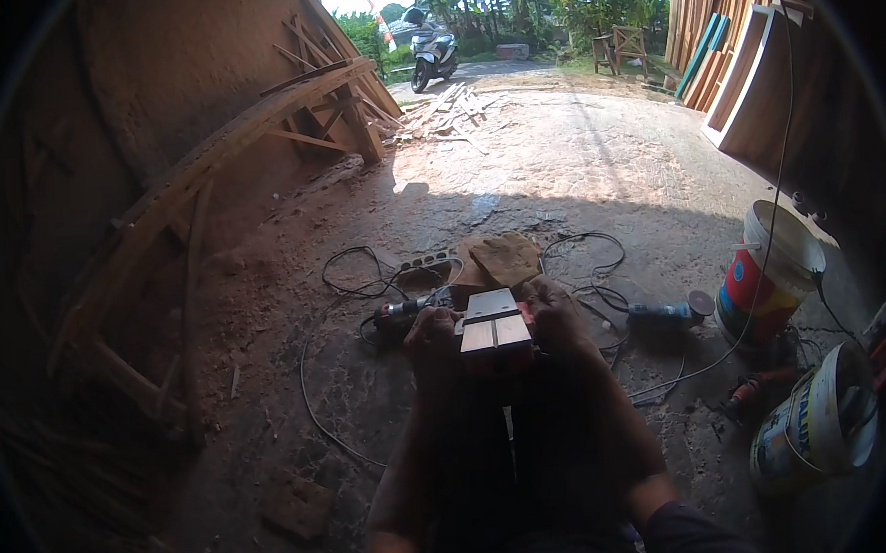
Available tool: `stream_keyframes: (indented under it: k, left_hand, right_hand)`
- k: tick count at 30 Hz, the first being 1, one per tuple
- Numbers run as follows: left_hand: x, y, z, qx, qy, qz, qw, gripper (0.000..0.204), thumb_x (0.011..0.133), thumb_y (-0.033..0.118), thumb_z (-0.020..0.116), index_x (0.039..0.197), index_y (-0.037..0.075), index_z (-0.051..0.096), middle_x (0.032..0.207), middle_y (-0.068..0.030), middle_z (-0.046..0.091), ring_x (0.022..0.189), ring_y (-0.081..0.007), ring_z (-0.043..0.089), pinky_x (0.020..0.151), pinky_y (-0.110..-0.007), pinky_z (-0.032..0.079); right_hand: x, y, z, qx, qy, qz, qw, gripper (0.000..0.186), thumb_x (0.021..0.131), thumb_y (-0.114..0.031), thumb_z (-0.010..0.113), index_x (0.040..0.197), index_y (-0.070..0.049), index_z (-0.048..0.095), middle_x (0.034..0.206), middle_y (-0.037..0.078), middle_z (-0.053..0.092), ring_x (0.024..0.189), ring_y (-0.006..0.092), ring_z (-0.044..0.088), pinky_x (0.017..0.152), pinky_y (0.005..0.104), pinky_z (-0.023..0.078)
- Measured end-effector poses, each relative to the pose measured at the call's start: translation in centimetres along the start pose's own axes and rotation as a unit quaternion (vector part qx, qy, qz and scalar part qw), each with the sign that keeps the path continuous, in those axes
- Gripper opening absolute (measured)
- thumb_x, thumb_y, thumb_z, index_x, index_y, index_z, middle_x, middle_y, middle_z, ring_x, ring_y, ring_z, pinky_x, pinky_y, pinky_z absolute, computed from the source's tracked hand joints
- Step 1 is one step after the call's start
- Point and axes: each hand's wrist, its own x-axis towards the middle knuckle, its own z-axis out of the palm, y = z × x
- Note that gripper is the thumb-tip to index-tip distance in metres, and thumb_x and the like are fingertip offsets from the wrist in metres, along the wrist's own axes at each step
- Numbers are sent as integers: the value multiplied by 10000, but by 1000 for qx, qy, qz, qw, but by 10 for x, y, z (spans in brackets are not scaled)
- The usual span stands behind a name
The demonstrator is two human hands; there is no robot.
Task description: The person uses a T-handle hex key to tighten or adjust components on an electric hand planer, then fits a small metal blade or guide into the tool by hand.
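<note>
An upturned red electric planer, its pale metal sole with a dark slot facing up, is held between both hands above my lap. My left hand is closed on its left side and my right hand grips its right side. Just beyond it lie a rough brown piece of wood and a power strip among tangled cables. A drill-like power tool lies left of the planer, and a blue angle grinder lies to the right.
Two paint buckets stand at the right, beside another red tool. A long timber trestle runs along the left wall. Boards lean at the back right. A scooter stands outside beyond scattered wood scraps.
</note>
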Motion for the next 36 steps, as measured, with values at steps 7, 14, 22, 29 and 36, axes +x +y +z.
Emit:
stream_keyframes:
  k: [7,14,22,29,36]
  left_hand:
    - [-2,18,0,8,-4,-16,1000,247,979,130,516,830,-6,660,781,-103,686,728,-194,644,702,-348,505]
    - [0,-4,-3,-9,0,-3,1000,247,979,135,520,830,6,669,779,-95,697,718,-184,647,687,-351,508]
    - [0,-2,-1,-10,-11,-3,1000,249,980,135,519,827,6,668,773,-95,699,714,-172,637,682,-349,501]
    - [2,0,0,3,-15,26,1000,270,995,152,512,833,3,669,772,-71,675,728,-137,602,684,-333,485]
    - [0,5,-1,-44,-19,60,997,273,1006,161,507,838,-3,647,769,-49,642,727,-118,566,688,-312,466]
  right_hand:
    - [3,8,1,10,13,7,1000,277,1010,-298,523,1032,-46,635,965,182,697,912,307,669,793,413,491]
    - [-3,-3,-1,7,5,13,1000,294,1013,-337,515,1026,-70,637,952,191,687,911,342,664,786,418,490]
    - [4,9,1,49,-3,7,999,284,1018,-330,519,1022,-68,626,943,180,681,901,312,662,787,421,490]
    - [2,7,-1,6,-3,21,1000,331,1016,-396,465,1063,-114,631,990,226,693,984,447,650,805,511,491]
    - [5,15,3,-10,10,-2,1000,332,1016,-385,441,1057,-107,618,973,257,677,975,469,640,803,533,488]
